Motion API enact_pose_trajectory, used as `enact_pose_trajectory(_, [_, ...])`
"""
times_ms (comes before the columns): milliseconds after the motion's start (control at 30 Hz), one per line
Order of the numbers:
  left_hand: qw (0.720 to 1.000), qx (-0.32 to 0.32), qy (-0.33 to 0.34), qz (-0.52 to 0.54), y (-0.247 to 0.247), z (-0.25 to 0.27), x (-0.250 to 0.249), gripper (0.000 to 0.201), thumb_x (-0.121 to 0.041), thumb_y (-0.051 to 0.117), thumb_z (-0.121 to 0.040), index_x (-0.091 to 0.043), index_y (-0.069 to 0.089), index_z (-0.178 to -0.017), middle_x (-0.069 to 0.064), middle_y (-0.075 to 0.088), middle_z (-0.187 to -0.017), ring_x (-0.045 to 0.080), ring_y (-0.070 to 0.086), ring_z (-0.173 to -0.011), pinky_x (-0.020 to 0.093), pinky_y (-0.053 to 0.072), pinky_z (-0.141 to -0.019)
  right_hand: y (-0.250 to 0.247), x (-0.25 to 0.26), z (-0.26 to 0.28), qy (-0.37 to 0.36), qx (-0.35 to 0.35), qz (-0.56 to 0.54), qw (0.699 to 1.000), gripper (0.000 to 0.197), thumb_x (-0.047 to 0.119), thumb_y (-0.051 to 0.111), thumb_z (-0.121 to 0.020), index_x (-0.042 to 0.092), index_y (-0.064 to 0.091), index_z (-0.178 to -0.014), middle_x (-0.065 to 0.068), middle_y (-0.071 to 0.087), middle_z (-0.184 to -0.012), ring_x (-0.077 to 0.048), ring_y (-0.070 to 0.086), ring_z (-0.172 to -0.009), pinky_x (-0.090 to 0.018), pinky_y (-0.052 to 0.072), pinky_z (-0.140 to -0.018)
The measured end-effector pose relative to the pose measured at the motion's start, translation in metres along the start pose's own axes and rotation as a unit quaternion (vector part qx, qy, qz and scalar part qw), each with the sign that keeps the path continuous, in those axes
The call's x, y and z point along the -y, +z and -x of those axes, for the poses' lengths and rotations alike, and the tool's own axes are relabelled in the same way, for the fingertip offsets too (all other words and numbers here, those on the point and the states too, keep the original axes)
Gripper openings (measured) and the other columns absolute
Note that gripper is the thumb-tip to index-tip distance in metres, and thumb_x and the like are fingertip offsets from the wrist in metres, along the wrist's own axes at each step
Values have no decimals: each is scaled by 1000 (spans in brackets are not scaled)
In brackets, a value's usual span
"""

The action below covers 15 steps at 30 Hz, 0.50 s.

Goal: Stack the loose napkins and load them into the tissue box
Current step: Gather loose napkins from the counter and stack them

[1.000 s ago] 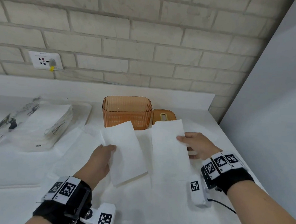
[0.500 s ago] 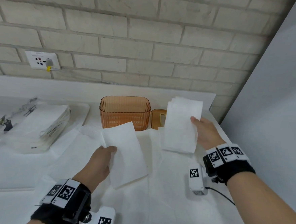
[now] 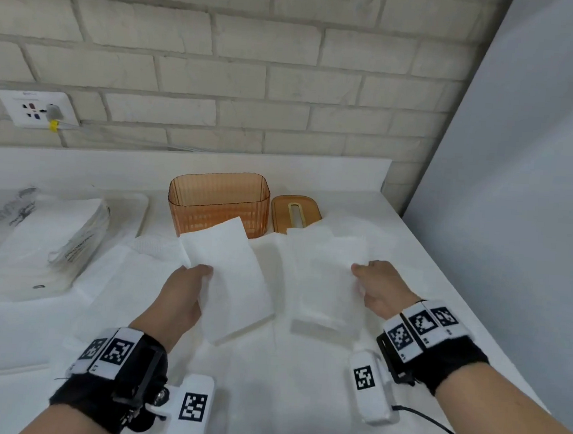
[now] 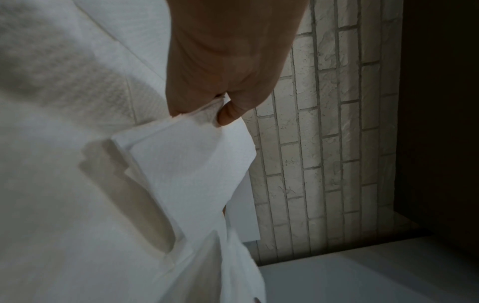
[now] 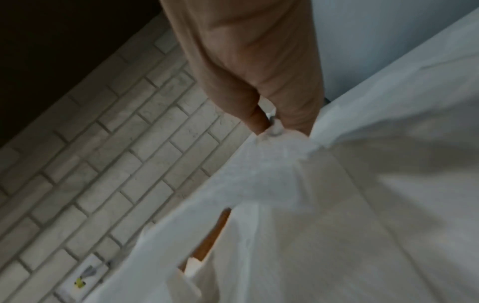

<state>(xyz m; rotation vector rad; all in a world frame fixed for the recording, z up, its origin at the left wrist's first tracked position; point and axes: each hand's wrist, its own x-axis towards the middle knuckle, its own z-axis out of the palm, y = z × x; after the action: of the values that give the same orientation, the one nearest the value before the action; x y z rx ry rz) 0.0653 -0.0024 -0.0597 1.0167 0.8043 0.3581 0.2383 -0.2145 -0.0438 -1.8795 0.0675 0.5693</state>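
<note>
My left hand [image 3: 195,280] pinches a small stack of folded white napkins [image 3: 230,274] by its left edge, raised above the counter; the left wrist view shows the thumb and fingers [image 4: 228,114] clamped on the stack's corner [image 4: 197,162]. My right hand [image 3: 364,276] pinches another white napkin [image 3: 328,280] by its right edge, held low over the counter; the right wrist view shows that napkin [image 5: 272,174] bunched at the fingertips. Behind them stands the orange ribbed tissue box [image 3: 218,202], open at the top, with its slotted orange lid [image 3: 295,212] lying beside it on the right.
Loose white napkins [image 3: 132,274] are spread across the white counter [image 3: 426,277]. A packaged bundle of napkins [image 3: 46,244] lies on a tray at the left. A brick wall with a socket [image 3: 36,109] stands behind, and a grey panel [image 3: 519,165] closes the right side.
My right hand lifted a napkin from the counter up toward the box lid, then brought it back down low beside the left hand's stack. The left hand has held its stack nearly still.
</note>
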Motion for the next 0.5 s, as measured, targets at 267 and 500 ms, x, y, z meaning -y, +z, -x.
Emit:
enact_pose_trajectory(267, [999, 29, -13, -16, 2, 13, 6, 35, -4, 46, -96, -3, 50, -130, 14, 64, -112, 28, 62, -90, 39, 50, -74, 28, -32, 25, 26, -58, 356, 932, 47, 24, 51, -94, -3, 40, -130, -15, 46, -132, -26, 50, -121, -27, 43, -84])
enact_pose_trajectory(500, [999, 25, -16, -30, -3, 26, 11, 25, -2, 45, -95, -4, 53, -118, 11, 63, -93, 27, 61, -81, 36, 49, -68, 31, -29, 32, 32, -42, 335, 941, 36, 16, 54, -93, 1, 53, -125, -13, 55, -129, -27, 53, -120, -27, 42, -83])
